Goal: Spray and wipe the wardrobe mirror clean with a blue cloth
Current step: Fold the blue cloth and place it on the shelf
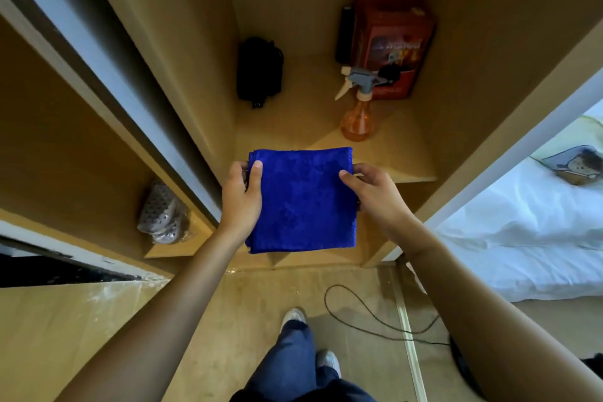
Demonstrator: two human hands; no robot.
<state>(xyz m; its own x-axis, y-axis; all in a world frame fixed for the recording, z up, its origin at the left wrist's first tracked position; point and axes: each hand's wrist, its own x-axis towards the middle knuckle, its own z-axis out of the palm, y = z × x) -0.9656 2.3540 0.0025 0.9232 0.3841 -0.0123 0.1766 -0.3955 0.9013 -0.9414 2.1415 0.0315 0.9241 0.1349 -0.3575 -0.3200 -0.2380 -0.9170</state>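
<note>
Fingers of both hands pinch the folded blue cloth (301, 199) at frame centre: my left hand (241, 199) grips its left edge, thumb on top, my right hand (375, 192) its right edge. Cloth is held flat in front of the open wardrobe shelf (404, 153). Orange spray bottle (357, 108) stands upright on that shelf, upper centre, just in front of a red box (391, 39). Black pouch (259, 70) left of it. Bed (522, 222) at right edge.
</note>
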